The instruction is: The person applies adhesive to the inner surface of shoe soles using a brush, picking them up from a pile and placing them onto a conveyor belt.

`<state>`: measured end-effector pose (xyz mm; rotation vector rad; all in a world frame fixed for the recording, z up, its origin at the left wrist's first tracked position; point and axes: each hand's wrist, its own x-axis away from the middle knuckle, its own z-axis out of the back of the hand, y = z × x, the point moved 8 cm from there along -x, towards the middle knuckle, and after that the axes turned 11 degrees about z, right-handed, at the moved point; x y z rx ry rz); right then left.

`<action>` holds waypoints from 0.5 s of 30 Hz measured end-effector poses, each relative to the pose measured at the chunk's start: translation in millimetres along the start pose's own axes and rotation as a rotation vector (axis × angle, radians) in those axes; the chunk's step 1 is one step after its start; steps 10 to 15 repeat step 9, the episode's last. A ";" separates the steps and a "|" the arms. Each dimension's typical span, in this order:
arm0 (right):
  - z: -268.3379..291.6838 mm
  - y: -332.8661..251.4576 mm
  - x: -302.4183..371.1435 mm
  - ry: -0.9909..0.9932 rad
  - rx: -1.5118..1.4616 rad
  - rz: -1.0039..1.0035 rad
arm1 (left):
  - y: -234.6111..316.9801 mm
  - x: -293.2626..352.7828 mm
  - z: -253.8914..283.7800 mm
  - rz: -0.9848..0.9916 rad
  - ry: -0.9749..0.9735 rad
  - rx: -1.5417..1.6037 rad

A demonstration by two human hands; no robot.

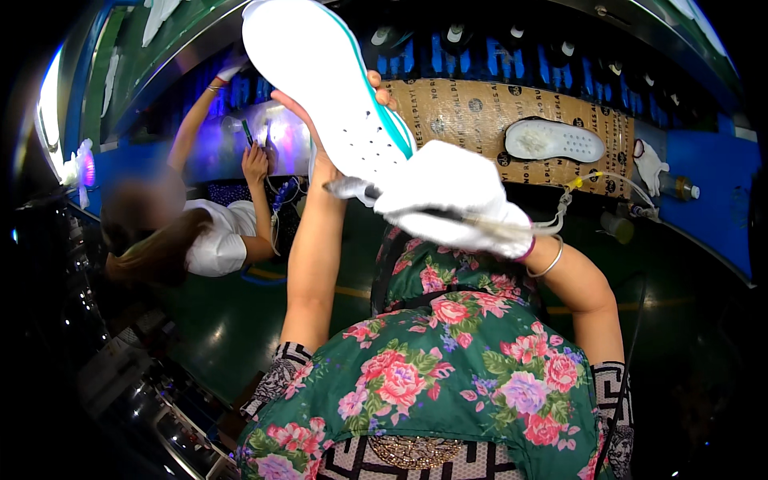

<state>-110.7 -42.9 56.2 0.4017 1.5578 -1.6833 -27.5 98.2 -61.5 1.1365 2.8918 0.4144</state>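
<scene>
A white shoe sole [344, 112] with a teal stripe along its edge and small holes near its lower end is held up in front of me. My bare left hand [323, 156] grips it from behind, thumb on one side and fingertips curled over the other edge. In a white glove, my right hand [452, 192] is closed around a slim brush [350, 189] with a grey tip, its handle running back under the palm. The brush tip is by the sole's lower end; whether it touches is unclear.
Another white sole [552, 141] lies on the cardboard-covered bench [456, 112]. Near its right end are a white glove [650, 166], a bottle [680, 188] and a pale tube [628, 178]. Blue fixtures [456, 58] line the back. At left, a co-worker [220, 236] holds a thin green tool.
</scene>
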 end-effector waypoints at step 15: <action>-14.3 6.1 6.5 -0.057 -0.057 -0.042 | 5.3 -17.1 1.2 0.195 -0.195 -0.120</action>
